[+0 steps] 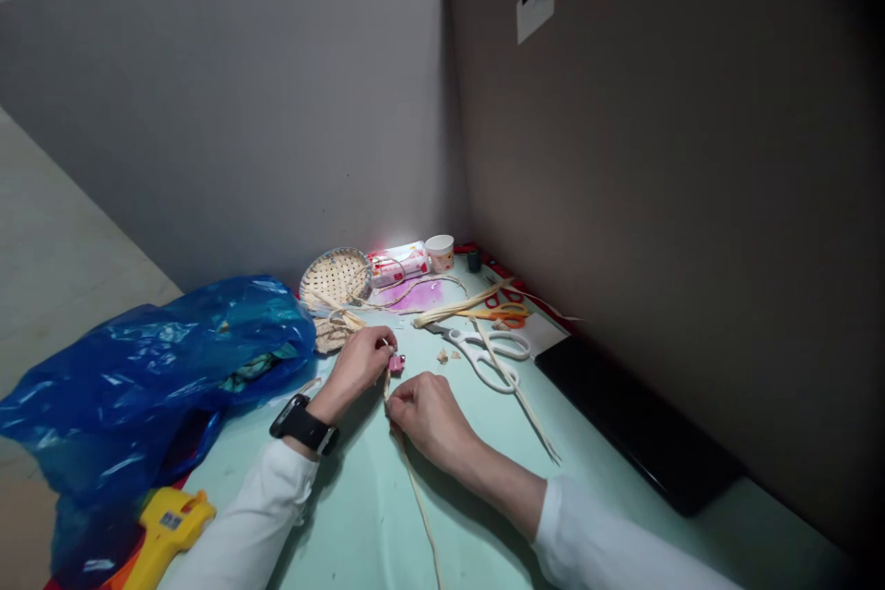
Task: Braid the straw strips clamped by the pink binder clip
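Observation:
A thin plaited straw strand (387, 383) runs between my two hands, and its loose tail trails down toward the front of the table. My left hand (360, 363), with a black watch on the wrist, pinches the upper end beside a small pink clip (396, 364). Lower down, my right hand (432, 415) pinches the same strand between thumb and fingertips. White-handled scissors (484, 358) lie to the right, a pale straw strip across their handles. Behind them rests a bundle of straw (453, 309) next to orange-handled scissors (510, 314).
A blue plastic bag (166, 341) covers the left side, with a yellow glue gun (170, 521) in front. At the back are a woven basket (336, 277), a pink-white pack (401, 265) and a paper cup (440, 253). A black flat object (629, 415) lies along the right partition (656, 157).

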Available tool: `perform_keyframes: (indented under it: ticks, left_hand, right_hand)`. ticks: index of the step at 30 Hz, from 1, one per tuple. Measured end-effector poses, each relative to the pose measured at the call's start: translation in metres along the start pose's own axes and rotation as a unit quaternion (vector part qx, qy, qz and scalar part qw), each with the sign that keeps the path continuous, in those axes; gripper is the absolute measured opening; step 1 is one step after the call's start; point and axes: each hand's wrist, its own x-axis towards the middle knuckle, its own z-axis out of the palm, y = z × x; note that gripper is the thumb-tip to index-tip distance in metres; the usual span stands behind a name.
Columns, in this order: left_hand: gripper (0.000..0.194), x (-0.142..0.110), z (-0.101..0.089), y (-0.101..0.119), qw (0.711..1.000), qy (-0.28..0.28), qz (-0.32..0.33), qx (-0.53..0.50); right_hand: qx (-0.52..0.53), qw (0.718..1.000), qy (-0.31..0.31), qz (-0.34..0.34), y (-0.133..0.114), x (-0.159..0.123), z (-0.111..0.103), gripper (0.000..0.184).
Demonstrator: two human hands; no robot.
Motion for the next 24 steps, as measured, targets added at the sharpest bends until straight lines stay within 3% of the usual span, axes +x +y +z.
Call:
perform_keyframes:
  ticks: [10, 16, 24]
  left_hand:
    - [0.016, 0.003, 0.007, -0.014, 0.986, -0.045, -0.063, -0.149]
    - [0.017, 0.002, 0.002, -0.014, 0.98, -0.084, -0.058, -0.171]
    - [0.011, -0.004, -0.012, -0.006, 0.985, -0.027, -0.052, -0.162]
  right_hand:
    - [-0.004, 1.0, -0.004, -0.007, 0.0, 0.0, 0.0, 0.025]
    - [-0.01, 1.0, -0.011, -0.011, 0.0, -0.002, 0.001, 0.025]
    - [0.014, 0.999, 0.003, -0.028, -0.003, -0.003, 0.003, 0.024]
